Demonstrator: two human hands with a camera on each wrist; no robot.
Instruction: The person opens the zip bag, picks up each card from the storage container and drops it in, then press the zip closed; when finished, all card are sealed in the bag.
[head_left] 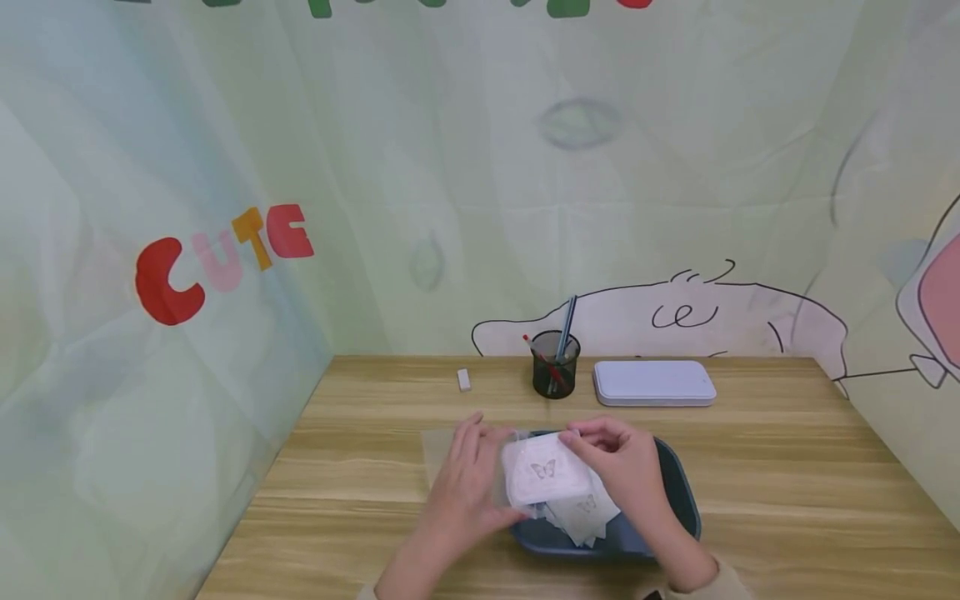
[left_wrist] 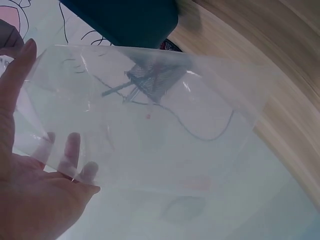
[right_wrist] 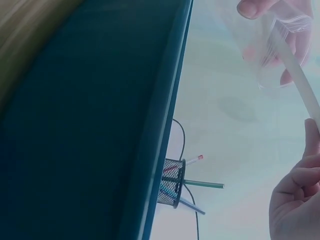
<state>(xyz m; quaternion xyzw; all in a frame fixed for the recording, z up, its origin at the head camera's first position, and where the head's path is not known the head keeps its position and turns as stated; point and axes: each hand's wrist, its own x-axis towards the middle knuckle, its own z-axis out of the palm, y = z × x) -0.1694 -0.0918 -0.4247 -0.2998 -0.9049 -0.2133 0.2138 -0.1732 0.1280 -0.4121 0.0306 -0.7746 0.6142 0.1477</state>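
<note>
My left hand (head_left: 463,483) grips a clear plastic bag (left_wrist: 150,130) near one end, thumb on one side and fingers on the other. The rest of the bag stretches away beyond that hand. A white flat pack (head_left: 547,477) with a butterfly print has its left end at the bag's held end. My right hand (head_left: 628,468) pinches the pack's right upper edge. Seen from the right wrist, the pack (right_wrist: 297,77) is thin and edge-on. Below both hands, several white butterfly-printed sheets or packets (head_left: 583,521) lie in a dark blue tray (head_left: 681,483).
Behind the tray stand a black mesh pen cup (head_left: 555,375) holding pens and a white lidded case (head_left: 655,383). A small white eraser-like block (head_left: 463,380) lies left of the cup. A printed curtain (head_left: 390,208) borders the wooden table (head_left: 330,500).
</note>
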